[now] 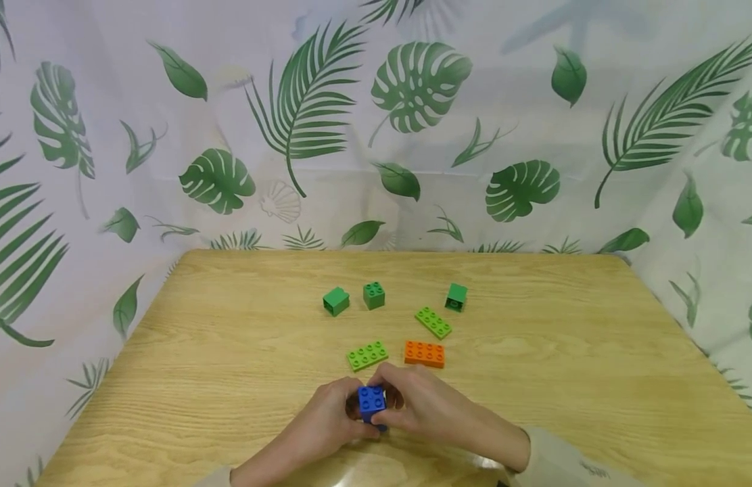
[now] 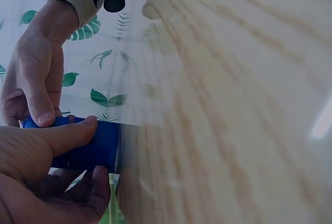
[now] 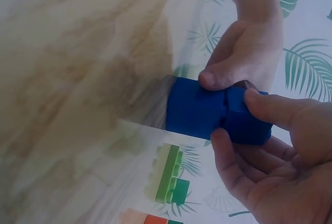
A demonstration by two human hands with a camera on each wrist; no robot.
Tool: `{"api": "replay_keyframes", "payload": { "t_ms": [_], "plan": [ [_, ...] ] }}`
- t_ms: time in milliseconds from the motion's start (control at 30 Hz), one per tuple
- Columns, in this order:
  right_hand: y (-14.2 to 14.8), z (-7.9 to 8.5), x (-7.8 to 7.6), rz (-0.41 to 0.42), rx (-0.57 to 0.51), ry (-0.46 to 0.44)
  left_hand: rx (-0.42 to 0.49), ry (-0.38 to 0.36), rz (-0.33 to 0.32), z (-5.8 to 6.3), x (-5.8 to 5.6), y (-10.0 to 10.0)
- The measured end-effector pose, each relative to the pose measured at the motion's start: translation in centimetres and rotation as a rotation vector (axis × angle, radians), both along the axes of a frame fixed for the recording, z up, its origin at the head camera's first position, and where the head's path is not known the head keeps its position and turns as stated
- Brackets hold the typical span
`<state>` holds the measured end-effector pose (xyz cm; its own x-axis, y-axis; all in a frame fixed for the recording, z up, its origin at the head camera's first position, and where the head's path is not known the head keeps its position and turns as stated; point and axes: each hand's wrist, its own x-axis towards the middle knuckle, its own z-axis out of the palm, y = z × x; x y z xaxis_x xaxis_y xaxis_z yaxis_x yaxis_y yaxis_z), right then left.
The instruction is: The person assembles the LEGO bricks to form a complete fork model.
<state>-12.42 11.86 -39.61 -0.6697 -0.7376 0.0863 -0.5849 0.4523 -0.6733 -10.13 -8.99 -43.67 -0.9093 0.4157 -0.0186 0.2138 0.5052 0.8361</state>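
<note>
Near the front of the table, two blue toy bricks are stacked one on the other, the upper blue brick showing its studs. My left hand pinches the lower blue brick between thumb and fingers; in the right wrist view that brick stands at the tabletop. From the other side my right hand grips the upper one by its sides. A thin, slightly uneven seam shows between the two in the right wrist view. Whether they are fully pressed together I cannot tell.
Just beyond my hands lie a light green brick and an orange brick. Another light green brick is farther back. Three dark green bricks, a left one, a middle one and a right one, sit behind on the wooden table.
</note>
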Motion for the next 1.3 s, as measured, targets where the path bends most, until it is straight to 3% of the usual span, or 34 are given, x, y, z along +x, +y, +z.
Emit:
{"api": "replay_keyframes", "payload": {
  "t_ms": [533, 733, 1033, 1300],
  "plan": [
    [0.8, 0.1, -0.2, 0.06, -0.014, -0.059, 0.036, -0.033, -0.019, -0.2, -0.2, 0.1],
    [1.2, -0.4, -0.1, 0.042, -0.054, -0.049, 0.032, -0.03, -0.029, -0.1, -0.2, 0.1],
    [0.4, -0.2, 0.3, 0.032, -0.023, -0.034, 0.027, -0.027, -0.02, -0.3, -0.3, -0.3],
    [0.1, -0.4, -0.1, -0.021, -0.02, -0.021, 0.036, -0.069, -0.02, 0.0, -0.5, -0.3]
  ]
}}
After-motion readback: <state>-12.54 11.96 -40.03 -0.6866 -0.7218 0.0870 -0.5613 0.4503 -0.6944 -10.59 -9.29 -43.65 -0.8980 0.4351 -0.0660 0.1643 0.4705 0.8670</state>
